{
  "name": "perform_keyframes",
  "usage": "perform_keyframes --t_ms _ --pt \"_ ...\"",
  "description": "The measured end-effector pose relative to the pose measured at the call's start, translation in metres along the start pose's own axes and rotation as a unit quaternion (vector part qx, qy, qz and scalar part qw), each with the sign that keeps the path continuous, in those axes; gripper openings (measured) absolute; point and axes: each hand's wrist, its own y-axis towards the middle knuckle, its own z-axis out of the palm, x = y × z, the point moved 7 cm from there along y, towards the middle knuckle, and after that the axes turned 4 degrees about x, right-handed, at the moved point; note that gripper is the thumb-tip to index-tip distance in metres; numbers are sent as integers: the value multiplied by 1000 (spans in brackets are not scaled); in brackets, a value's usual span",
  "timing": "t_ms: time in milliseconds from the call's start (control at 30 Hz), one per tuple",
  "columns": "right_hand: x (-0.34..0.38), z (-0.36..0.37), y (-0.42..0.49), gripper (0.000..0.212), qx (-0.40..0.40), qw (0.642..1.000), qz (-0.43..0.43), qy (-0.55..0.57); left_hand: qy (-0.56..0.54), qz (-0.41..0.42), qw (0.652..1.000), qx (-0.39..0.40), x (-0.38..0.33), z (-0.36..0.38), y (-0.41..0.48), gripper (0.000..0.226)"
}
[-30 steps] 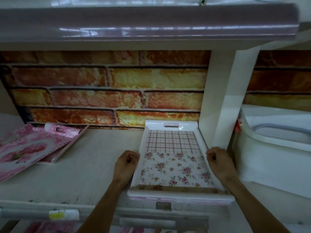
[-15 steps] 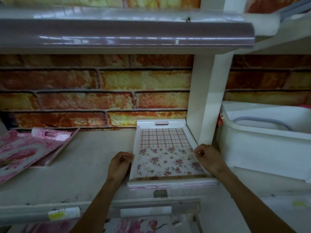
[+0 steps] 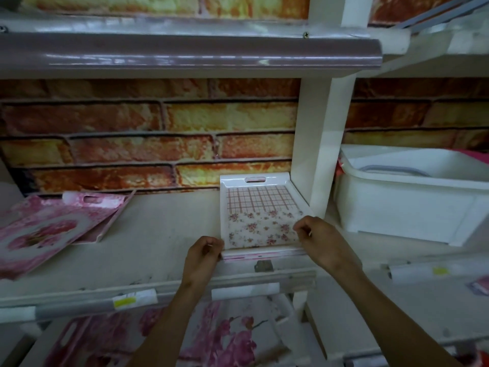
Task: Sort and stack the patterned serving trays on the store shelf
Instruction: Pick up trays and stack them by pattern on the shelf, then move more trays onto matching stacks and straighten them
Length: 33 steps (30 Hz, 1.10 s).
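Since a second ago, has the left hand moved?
Yes. The left hand slid from mid-rim to the tray's near corner, toward the shelf's front edge.

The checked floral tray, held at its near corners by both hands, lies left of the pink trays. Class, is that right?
No. The head view shows the checked floral tray right of the pink trays; the left hand and right hand do hold its near corners.

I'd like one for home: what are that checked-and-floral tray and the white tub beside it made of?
Checked-and-floral tray: probably glossy moulded plastic or melamine; thin white rim, cut-out handle, printed pattern. White tub: likely matte plastic; smooth, uniform moulded walls.
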Motion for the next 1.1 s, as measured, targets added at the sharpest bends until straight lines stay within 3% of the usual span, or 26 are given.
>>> perform_keyframes --t_ms 100,467,700,833,1100 --pt "19 7 -22 16 -16 999 -16 39 -4 12 1000 8 -3 -3 -19 22" --pt "25 68 -95 12 63 997 -23 46 4 24 999 22 31 -24 -82 34" --pt "8 97 -116 12 127 992 2 30 33 -23 999 33 78 -26 -112 36" --pt "4 116 -114 13 165 986 -6 16 117 -63 991 17 104 -36 -116 36" --pt "-6 165 -110 16 265 963 -29 46 93 -153 984 7 148 -44 -118 25"
